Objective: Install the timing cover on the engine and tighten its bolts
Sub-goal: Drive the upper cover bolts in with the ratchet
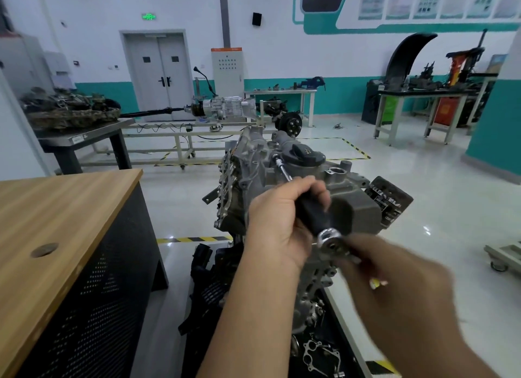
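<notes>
- Wooden-topped bench (64, 208): stands at the far left, well apart from the work; neither hand touches it.
- Engine (253, 163): stands centre frame on its stand, with the oil filler cap (306, 155) on top. The timing cover (284, 152) appears already seated on the engine's upper face; its exact outline cannot be separated from the surrounding castings.
- Left hand (277, 225): fingers curled fully round the black handle of the driver (315, 211), holding it firmly.
- Driver axis: the long axis runs from the chrome end near the person, up and away to the left, along the thin extension shaft (283, 169) to the socket tip at a bolt (277, 158) on the cover. The bolt therefore lies ahead of the left fingers, along the tool line.
- Right hand (394, 276): blurred; fingertips (353, 255) pinch the chrome end of the driver (331, 242). Exact finger spread cannot be told.
- Judgement: the left hand is nearer the bolt and steadies the axis; the right hand is placed to spin the end. Keep the shaft square to the bolt.
</notes>
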Tool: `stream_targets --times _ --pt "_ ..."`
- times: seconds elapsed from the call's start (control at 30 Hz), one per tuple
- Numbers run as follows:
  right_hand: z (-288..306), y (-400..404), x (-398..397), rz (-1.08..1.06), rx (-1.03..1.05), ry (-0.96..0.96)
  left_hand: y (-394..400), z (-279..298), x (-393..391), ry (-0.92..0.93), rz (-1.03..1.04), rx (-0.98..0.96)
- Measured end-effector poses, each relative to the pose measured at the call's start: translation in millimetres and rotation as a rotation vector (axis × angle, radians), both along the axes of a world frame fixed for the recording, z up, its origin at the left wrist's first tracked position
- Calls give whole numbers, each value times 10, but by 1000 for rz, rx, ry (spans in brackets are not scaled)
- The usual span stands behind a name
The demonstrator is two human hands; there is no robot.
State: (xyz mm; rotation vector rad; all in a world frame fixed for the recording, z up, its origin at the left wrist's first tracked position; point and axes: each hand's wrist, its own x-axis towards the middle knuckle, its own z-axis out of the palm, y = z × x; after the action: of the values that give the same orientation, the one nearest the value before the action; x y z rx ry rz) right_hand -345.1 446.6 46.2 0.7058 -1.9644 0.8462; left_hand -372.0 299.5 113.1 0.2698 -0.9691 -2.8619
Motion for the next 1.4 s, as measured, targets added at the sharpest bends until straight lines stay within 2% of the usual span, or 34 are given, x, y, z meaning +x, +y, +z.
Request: stream_targets --times 0.03,0.1,0.2,0.33,0.47,0.6,0.67,0.77,0.83,0.9,1.0,1.07,1.2,1.3,1.4 --pt "-72 -45 27 76 -6 -68 -15 9 -12 -22 -4 38" --pt "-103 -65 24 164 38 -34 -46 49 -31 -17 -52 141" --pt "27 17 -49 132 62 55 20 127 -49 20 -95 199" --pt "63 2 3 64 -24 -9 133 105 25 93 -151 263" --pt "-98 -316 172 121 -57 -97 28 -11 79 89 -119 99" --pt "-58 -415 178 190 -77 -94 -51 2 96 52 -124 -90" --pt "72 -416 103 142 -64 -45 -60 8 98 41 -166 -163" --pt "375 -296 -101 5 161 213 -102 -4 94 37 -176 -263" --pt "587 -192 -214 -70 306 306 -129 -26 110 7 -153 -321" --pt "726 -183 -225 -101 420 266 -130 -54 135 -33 -147 -293" --pt "724 -358 -182 -82 534 8 -84 -166 198 -81 -149 -214" --pt "613 -458 -114 -1 388 -147 -37 -224 286 -63 -166 -155" --pt "353 -629 28 76 31 -123 -4 -262 372 -64 -128 -107" --pt "258 -811 104 78 -229 -252 -55 -220 427 -64 -128 -162" --pt "273 -888 122 79 -315 -407 -78 -182 481 -75 -113 -185"
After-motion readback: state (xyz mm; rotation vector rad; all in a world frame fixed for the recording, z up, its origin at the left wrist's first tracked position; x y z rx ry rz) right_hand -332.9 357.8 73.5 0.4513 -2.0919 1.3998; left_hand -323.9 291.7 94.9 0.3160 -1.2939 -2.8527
